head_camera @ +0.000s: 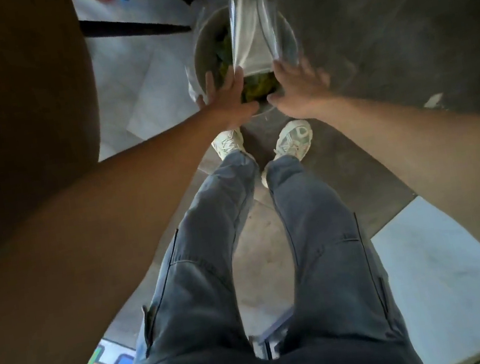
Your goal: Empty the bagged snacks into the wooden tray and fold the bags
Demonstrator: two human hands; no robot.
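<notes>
- Over bin (203, 50), left hand (224, 98) and right hand (297, 92) spread open, fingers touching clear bag (248, 37); grip unclear, blurred.
- I'd let it drop straight inside the rim.

bag (247, 34): clear glossy plastic | trousers (312, 233): matt grey cloth

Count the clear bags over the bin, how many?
1 that I can tell: a clear bag hanging over the round bin, between the left hand and right hand. Blur could hide more.
</notes>
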